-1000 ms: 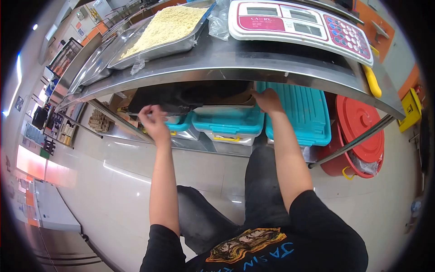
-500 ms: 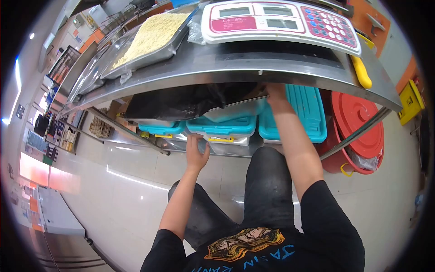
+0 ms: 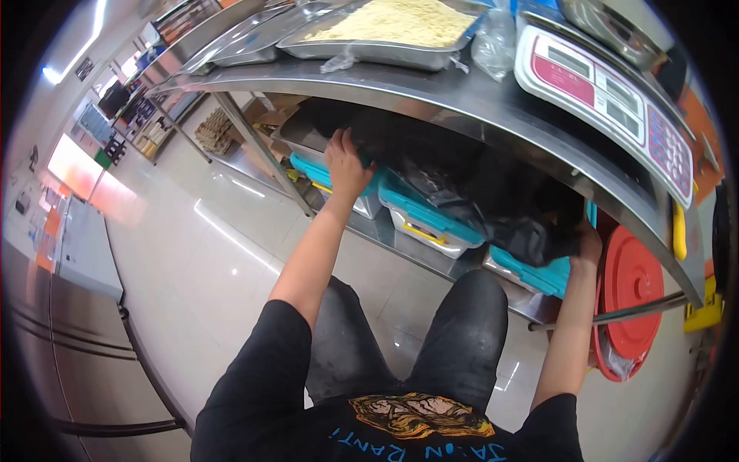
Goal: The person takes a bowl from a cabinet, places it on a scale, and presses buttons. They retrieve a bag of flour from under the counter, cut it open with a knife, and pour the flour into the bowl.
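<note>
Black plastic sheeting (image 3: 454,173) lies over the teal-lidded boxes under the steel table, hanging down over part of their lids. My left hand (image 3: 348,163) is at the left end of the sheeting, beside a metal tray (image 3: 302,137), with its fingers curled; what lies under the fingertips is hard to make out. At the right end, my right hand (image 3: 587,245) is at the edge of the black sheeting, its fingers mostly hidden behind it. Below the sheeting show a middle box (image 3: 431,219) and a right box lid (image 3: 539,273).
Overhead, the steel table (image 3: 431,104) bears a tray of yellowish crumbs (image 3: 400,27), a plastic bag (image 3: 493,46) and a scale (image 3: 608,108). A red lidded bin (image 3: 635,285) stands at the right. Table legs (image 3: 265,154) frame the lower shelf.
The view has turned and shifted. The black sheeting now spreads further right over the boxes. My left hand has risen to its left end; my right hand has moved to its right end.
</note>
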Tool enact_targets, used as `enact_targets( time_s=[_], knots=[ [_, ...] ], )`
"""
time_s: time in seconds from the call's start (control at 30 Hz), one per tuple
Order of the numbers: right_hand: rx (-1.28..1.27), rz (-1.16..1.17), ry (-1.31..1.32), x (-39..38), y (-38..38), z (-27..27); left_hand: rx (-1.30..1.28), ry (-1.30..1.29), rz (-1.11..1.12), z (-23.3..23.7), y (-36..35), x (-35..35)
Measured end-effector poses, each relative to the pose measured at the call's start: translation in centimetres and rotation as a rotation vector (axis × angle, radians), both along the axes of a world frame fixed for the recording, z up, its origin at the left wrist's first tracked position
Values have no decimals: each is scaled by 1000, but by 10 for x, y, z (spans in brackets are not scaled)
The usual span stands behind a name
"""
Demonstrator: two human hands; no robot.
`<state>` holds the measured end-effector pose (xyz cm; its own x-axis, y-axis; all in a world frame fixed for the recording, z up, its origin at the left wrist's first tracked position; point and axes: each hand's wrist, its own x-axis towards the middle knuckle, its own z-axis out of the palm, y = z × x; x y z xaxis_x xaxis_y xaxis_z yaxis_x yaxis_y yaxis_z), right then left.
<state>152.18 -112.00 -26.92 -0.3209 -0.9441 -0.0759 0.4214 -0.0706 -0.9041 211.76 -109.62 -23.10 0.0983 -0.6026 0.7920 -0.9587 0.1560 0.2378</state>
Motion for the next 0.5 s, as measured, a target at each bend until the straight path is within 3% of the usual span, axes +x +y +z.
enact_targets(
  time_s=[0.1, 0.2, 0.3, 0.4, 0.5],
  knots=[
    [-34, 122, -168, 10, 18, 15, 105, 20, -75, 4, -22, 4],
    [213, -49, 663, -49, -8, -55, 278, -97, -75, 10, -34, 8],
    [194, 72, 781, -51, 6, -52, 307, -199, -51, 7, -44, 21],
    [90, -62, -4, -38, 14, -55, 230, -248, -16, 0, -49, 29],
    [160, -90, 22, -49, 30, -37, 145, -301, 56, -2, -51, 40]
  ],
)
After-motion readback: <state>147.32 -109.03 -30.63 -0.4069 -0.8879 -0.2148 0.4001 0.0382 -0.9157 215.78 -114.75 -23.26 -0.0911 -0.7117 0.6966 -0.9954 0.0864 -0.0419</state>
